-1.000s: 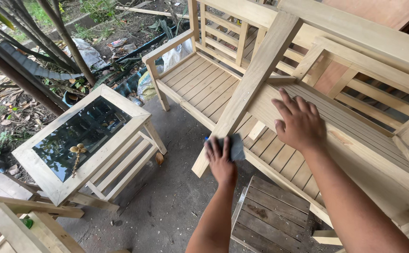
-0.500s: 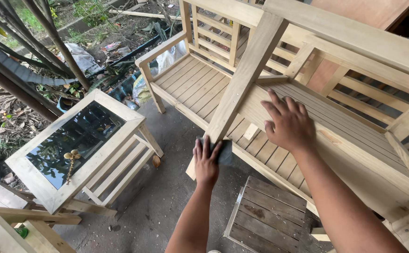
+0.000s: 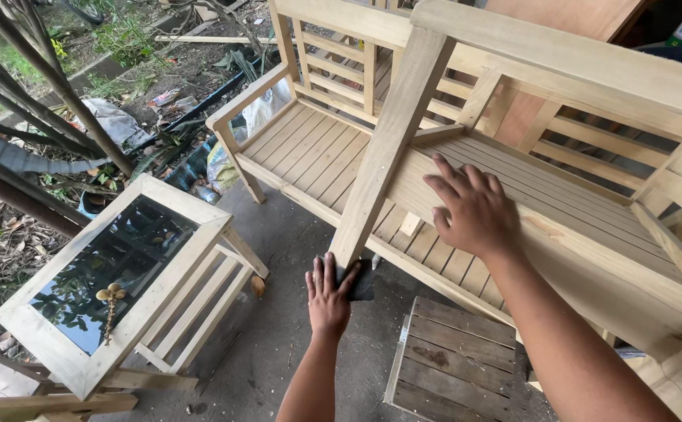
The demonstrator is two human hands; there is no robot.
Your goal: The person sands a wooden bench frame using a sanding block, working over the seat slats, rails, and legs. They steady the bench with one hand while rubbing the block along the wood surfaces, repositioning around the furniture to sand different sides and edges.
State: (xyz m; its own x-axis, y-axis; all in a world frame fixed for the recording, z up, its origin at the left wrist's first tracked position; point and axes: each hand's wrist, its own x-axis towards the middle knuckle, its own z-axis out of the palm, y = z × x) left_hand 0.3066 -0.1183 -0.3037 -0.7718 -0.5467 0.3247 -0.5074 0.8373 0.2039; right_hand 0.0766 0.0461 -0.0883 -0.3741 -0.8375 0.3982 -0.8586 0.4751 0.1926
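Note:
A pale unfinished wooden bench lies tilted across another slatted bench. One long leg beam of the tilted bench slopes down toward me. My left hand presses a dark piece of sandpaper against the lower end of that beam, fingers stretched over it. My right hand lies flat with spread fingers on the broad front plank of the tilted bench, holding nothing.
A low wooden table with a dark glass top stands at the left on the concrete floor. A small slatted wooden piece lies below the bench. Branches, a corrugated sheet and litter crowd the far left.
My left hand with the sandpaper has slid down the sloping beam to its lower end. My right hand stays pressed on the plank.

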